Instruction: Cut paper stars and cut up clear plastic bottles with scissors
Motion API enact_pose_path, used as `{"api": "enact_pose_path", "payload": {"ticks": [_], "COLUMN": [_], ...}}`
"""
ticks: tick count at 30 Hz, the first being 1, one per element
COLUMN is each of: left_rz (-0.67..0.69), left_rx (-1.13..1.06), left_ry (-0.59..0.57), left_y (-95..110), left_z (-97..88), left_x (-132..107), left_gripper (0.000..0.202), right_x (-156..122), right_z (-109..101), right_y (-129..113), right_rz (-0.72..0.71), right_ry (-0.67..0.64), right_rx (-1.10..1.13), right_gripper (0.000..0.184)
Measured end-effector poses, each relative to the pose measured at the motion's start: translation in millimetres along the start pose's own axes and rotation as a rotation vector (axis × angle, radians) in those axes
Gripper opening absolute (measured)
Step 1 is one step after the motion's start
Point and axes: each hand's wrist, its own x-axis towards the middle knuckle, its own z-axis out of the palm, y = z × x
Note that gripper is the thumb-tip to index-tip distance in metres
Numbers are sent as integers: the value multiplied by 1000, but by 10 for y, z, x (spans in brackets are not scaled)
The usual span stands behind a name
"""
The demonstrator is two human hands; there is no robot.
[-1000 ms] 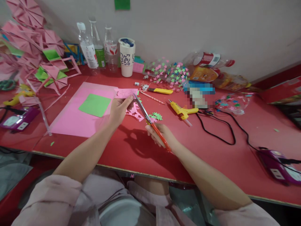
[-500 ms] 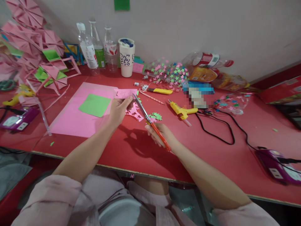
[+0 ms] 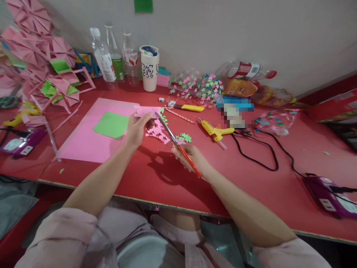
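With open table [image 3: 251,193] stretching to its six-o'clock edge, the right grip [image 3: 196,156] is holding scissors [image 3: 170,134], long axis running five-to-eleven, tips toward eleven at pink paper [image 3: 144,111] the left grip [image 3: 135,130] is pinching.

The left forearm [image 3: 103,173] and right forearm [image 3: 240,203], both bare, slant inward from the lower corners. The left hand [image 3: 136,128] reaches farther forward, pinching, its thumb [image 3: 146,118] on top and the fingers beneath (these mostly hidden). The right hand [image 3: 191,156], near but apart from it, grips with curled fingers [image 3: 180,158], wrist roughly straight.
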Motion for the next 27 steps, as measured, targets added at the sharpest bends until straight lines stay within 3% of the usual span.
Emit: {"api": "enact_pose_path", "payload": {"ticks": [6, 14, 20, 27], "left_rz": [-40, -45, -59, 45], "left_rx": [-16, -41, -31, 45], "left_ry": [43, -36, -42, -64], "left_y": [11, 26, 36, 90], "left_z": [-13, 32, 54, -3], "left_x": [30, -13, -32, -2], "left_gripper": [16, 16, 16, 14], "right_x": [33, 18, 35, 58], "right_z": [-22, -36, -51, -114], "right_y": [32, 86, 97, 103], "right_rz": [17, -163, -142, -69], "right_ry": [-70, -144, -148, -148], "right_rx": [58, 132, 122, 8], "right_gripper": [51, 50, 50, 52]}}
